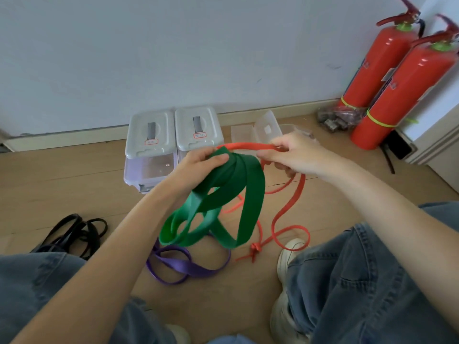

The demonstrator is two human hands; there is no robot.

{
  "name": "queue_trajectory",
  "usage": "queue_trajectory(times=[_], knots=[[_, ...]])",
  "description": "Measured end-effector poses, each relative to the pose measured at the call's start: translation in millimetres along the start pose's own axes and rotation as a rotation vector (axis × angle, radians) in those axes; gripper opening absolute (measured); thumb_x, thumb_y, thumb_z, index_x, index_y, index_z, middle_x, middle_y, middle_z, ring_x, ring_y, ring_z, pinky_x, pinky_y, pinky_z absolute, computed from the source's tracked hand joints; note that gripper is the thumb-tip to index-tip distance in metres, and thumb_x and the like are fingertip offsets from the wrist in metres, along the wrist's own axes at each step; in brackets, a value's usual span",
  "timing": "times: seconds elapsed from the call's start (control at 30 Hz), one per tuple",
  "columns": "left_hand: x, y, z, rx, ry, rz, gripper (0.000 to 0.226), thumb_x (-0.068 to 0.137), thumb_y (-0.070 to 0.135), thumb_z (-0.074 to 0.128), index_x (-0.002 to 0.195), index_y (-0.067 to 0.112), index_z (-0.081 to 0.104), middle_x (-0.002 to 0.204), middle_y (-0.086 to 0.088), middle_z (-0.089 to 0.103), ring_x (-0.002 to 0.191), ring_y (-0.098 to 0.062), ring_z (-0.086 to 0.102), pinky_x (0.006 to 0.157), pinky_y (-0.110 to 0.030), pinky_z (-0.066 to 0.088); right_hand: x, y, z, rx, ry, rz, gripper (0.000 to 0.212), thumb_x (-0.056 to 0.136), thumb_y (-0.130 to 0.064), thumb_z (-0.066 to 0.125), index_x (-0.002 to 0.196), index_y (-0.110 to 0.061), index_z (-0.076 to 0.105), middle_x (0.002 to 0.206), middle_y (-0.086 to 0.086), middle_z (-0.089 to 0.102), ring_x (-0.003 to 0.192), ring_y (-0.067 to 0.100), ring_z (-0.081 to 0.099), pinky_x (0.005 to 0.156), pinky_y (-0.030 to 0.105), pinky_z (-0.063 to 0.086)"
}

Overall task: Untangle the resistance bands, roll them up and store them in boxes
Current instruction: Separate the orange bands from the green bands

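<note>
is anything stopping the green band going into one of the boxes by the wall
Yes. The green band, gripped by the left hand, hangs in loose loops beside the red band the right hand holds; whether they interlock is unclear. Both lidded boxes have lids on.

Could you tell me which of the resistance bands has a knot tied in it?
The thin orange band: its knot lies on the floor; the green, purple and black bands show none.
</note>
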State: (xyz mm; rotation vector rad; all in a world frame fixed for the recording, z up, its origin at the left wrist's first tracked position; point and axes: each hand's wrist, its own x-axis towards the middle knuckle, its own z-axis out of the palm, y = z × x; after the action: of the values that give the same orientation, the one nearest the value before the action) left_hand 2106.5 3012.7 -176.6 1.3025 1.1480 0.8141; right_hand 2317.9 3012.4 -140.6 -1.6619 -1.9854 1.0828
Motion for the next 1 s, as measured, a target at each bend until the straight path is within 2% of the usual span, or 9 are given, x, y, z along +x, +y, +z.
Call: queue_trajectory(times=[0.2, 0.33, 0.57, 0.63, 0.7, 0.8, 0.87, 0.93, 1.0], knots=[[-15, 34, -7, -0.003, -0.139, 0.108, 0.012, 0.091, 0.017, 0.053, 0.091, 0.011, 0.064, 0.082, -0.002, 0.066, 0.073, -0.011, 0.061, 0.07, -0.019, 0.049, 5, 0, 5, -0.223, 0.146, -0.056, 0.043, 0.098, -0.042, 0.037, 0.071, -0.014, 0.056, 0.053, -0.002, 0.05, 0.032, 0.002, 0.044, 0.036, 0.012, 0.033], [-23, 41, -27, -0.084, -0.273, 0.15, 0.013, 0.086, 0.02, 0.058, 0.094, 0.014, 0.066, 0.083, 0.0, 0.068, 0.074, -0.01, 0.064, 0.066, -0.016, 0.051, 8, 22, 7, -0.446, 0.045, 0.126, 0.037, 0.099, -0.034, 0.039, 0.076, -0.012, 0.058, 0.067, 0.005, 0.056, 0.058, 0.017, 0.051, 0.054, 0.027, 0.038], [-15, 22, -44, -0.191, -0.028, 0.026, 0.019, 0.091, 0.017, 0.05, 0.099, 0.012, 0.066, 0.087, 0.0, 0.072, 0.079, -0.011, 0.067, 0.076, -0.025, 0.05, 13, 25, -11, -0.307, 0.385, 0.154, 0.035, 0.096, -0.033, 0.047, 0.078, -0.01, 0.064, 0.055, -0.002, 0.052, 0.044, 0.01, 0.046, 0.044, 0.023, 0.033], [-14, 21, -37, -0.238, -0.024, 0.001, 0.02, 0.093, 0.017, 0.048, 0.099, 0.012, 0.067, 0.088, -0.001, 0.072, 0.078, -0.012, 0.067, 0.07, -0.023, 0.053, 12, 24, -7, -0.359, 0.261, 0.155, 0.034, 0.095, -0.037, 0.048, 0.091, -0.009, 0.067, 0.069, 0.003, 0.062, 0.053, 0.012, 0.052, 0.05, 0.024, 0.037], [-13, 25, -30, -0.293, -0.034, 0.012, 0.019, 0.094, 0.018, 0.048, 0.098, 0.012, 0.065, 0.088, -0.002, 0.071, 0.078, -0.013, 0.067, 0.068, -0.021, 0.055, 13, 24, 3, -0.409, 0.178, 0.165, 0.038, 0.095, -0.039, 0.047, 0.112, -0.009, 0.061, 0.103, 0.007, 0.066, 0.083, 0.019, 0.059, 0.067, 0.026, 0.04], [-12, 29, -23, -0.341, -0.037, 0.029, 0.018, 0.096, 0.016, 0.045, 0.103, 0.01, 0.06, 0.09, -0.005, 0.069, 0.081, -0.016, 0.067, 0.074, -0.026, 0.055, 11, 9, 7, 0.06, 0.169, 0.11, 0.049, 0.094, -0.051, 0.04, 0.11, -0.012, 0.064, 0.107, 0.003, 0.066, 0.106, 0.022, 0.059, 0.086, 0.03, 0.041], [-11, 30, -18, -0.372, -0.034, 0.023, 0.018, 0.097, 0.016, 0.044, 0.105, 0.009, 0.058, 0.093, -0.005, 0.07, 0.084, -0.016, 0.067, 0.079, -0.029, 0.055, 3, -6, 10, 0.536, -0.109, 0.058, 0.054, 0.086, -0.061, 0.043, 0.103, -0.017, 0.069, 0.105, 0.002, 0.07, 0.105, 0.018, 0.063, 0.1, 0.035, 0.041], [-12, 29, -13, -0.381, -0.053, 0.011, 0.019, 0.097, 0.016, 0.043, 0.107, 0.008, 0.057, 0.096, -0.006, 0.07, 0.086, -0.017, 0.067, 0.081, -0.032, 0.054, -2, -13, 22, 0.57, -0.22, -0.075, 0.041, 0.082, -0.052, 0.056, 0.108, -0.022, 0.067, 0.111, -0.003, 0.07, 0.106, 0.01, 0.063, 0.1, 0.031, 0.044], [-10, 29, -11, -0.383, -0.063, 0.001, 0.021, 0.097, 0.015, 0.043, 0.11, 0.004, 0.056, 0.1, -0.01, 0.069, 0.089, -0.02, 0.067, 0.081, -0.034, 0.055, 2, -14, 28, 0.529, -0.078, -0.099, 0.021, 0.081, -0.028, 0.07, 0.101, -0.02, 0.068, 0.099, -0.001, 0.073, 0.091, 0.01, 0.068, 0.089, 0.026, 0.052]])
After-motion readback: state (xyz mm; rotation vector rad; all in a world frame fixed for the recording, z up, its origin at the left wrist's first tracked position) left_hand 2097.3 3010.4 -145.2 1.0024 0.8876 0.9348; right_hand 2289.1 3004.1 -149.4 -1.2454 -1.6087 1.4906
